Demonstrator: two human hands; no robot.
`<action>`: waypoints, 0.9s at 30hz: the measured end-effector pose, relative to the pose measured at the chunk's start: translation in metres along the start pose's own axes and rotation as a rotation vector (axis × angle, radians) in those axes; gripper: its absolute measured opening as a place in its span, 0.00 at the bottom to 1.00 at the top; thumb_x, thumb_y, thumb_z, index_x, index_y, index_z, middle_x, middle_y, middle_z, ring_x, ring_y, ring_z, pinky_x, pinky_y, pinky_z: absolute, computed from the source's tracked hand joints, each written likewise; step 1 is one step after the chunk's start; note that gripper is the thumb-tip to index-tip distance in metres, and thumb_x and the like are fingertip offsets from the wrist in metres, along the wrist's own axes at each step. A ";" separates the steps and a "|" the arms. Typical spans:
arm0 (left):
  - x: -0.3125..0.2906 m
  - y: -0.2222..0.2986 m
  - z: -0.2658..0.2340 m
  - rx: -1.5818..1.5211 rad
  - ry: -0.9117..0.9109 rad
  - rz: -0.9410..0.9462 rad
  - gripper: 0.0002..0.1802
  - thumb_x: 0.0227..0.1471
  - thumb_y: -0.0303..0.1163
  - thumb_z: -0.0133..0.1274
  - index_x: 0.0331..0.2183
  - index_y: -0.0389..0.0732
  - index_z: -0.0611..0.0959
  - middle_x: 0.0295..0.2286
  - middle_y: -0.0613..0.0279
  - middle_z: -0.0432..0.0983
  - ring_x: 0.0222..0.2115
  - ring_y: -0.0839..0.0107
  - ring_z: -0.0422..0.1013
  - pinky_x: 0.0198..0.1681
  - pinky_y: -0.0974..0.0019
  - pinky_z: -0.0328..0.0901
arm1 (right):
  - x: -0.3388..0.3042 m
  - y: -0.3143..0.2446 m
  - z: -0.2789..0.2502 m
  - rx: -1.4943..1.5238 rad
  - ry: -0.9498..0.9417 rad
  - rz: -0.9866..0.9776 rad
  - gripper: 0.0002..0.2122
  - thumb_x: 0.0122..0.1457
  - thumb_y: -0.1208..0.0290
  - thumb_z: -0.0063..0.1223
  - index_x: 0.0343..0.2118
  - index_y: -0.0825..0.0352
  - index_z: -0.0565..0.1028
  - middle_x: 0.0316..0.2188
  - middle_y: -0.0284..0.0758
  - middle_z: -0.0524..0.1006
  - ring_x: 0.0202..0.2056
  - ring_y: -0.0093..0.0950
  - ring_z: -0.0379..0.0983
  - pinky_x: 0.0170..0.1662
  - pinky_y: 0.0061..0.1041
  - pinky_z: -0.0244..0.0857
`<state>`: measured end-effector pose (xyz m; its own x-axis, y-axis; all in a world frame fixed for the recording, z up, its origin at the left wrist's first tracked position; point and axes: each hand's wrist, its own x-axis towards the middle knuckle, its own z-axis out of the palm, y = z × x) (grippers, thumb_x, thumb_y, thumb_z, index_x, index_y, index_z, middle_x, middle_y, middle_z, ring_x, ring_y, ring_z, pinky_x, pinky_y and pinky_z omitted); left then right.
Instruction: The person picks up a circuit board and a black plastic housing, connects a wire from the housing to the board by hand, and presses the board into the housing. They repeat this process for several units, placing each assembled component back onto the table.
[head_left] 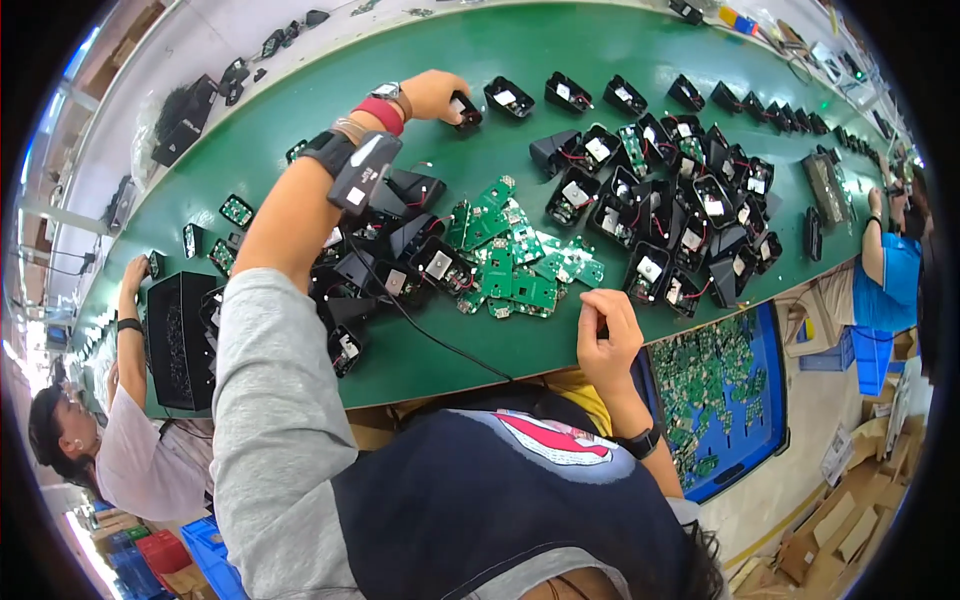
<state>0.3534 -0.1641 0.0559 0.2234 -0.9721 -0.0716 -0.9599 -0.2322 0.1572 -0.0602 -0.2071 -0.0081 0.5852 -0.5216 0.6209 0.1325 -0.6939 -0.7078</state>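
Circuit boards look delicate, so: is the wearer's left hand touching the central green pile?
Apart. The head view shows green tabletop between the left hand and the circuit boards; it holds a black case.

Bright, even light puts a soft sheen on the green table (490,150), whose edges bend.

Left arm (285,235) outstretched, right hand (610,332) half-curled

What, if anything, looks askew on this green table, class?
The green boards lie in a loose, overlapping heap, and the black cases right of them tip various ways; against the orderly back row, both look jumbled. No damage is clear.
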 end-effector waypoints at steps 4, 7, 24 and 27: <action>-0.014 0.017 -0.007 -0.001 -0.096 -0.091 0.19 0.41 0.41 0.60 0.33 0.37 0.81 0.29 0.50 0.78 0.32 0.53 0.74 0.38 0.57 0.67 | 0.000 -0.003 -0.002 -0.038 -0.085 -0.038 0.08 0.50 0.88 0.51 0.31 0.69 0.74 0.28 0.38 0.74 0.23 0.24 0.70 0.24 0.18 0.63; -0.042 0.024 -0.019 -0.078 0.030 -0.126 0.20 0.41 0.44 0.60 0.30 0.36 0.82 0.27 0.50 0.78 0.30 0.55 0.75 0.35 0.58 0.67 | 0.000 -0.004 -0.003 -0.018 -0.127 -0.018 0.08 0.49 0.87 0.51 0.31 0.69 0.74 0.28 0.38 0.74 0.24 0.24 0.71 0.24 0.18 0.64; -0.174 0.204 0.013 -1.699 0.743 -0.307 0.20 0.60 0.31 0.43 0.53 0.39 0.71 0.30 0.69 0.73 0.25 0.80 0.73 0.25 0.78 0.67 | 0.122 0.002 0.091 -0.453 -0.445 -0.148 0.14 0.53 0.78 0.50 0.44 0.69 0.71 0.34 0.45 0.75 0.39 0.40 0.72 0.44 0.34 0.65; -0.172 0.198 0.029 -1.545 0.766 -0.313 0.14 0.59 0.31 0.45 0.44 0.37 0.79 0.28 0.74 0.72 0.26 0.87 0.61 0.30 0.81 0.59 | 0.121 0.001 0.102 -0.547 -0.528 -0.024 0.16 0.51 0.77 0.54 0.44 0.69 0.71 0.33 0.45 0.75 0.38 0.40 0.72 0.42 0.35 0.66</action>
<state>0.1204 -0.0420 0.0704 0.8115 -0.5776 0.0887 0.0568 0.2289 0.9718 0.0920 -0.2204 0.0321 0.9105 -0.2922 0.2926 -0.1853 -0.9209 -0.3430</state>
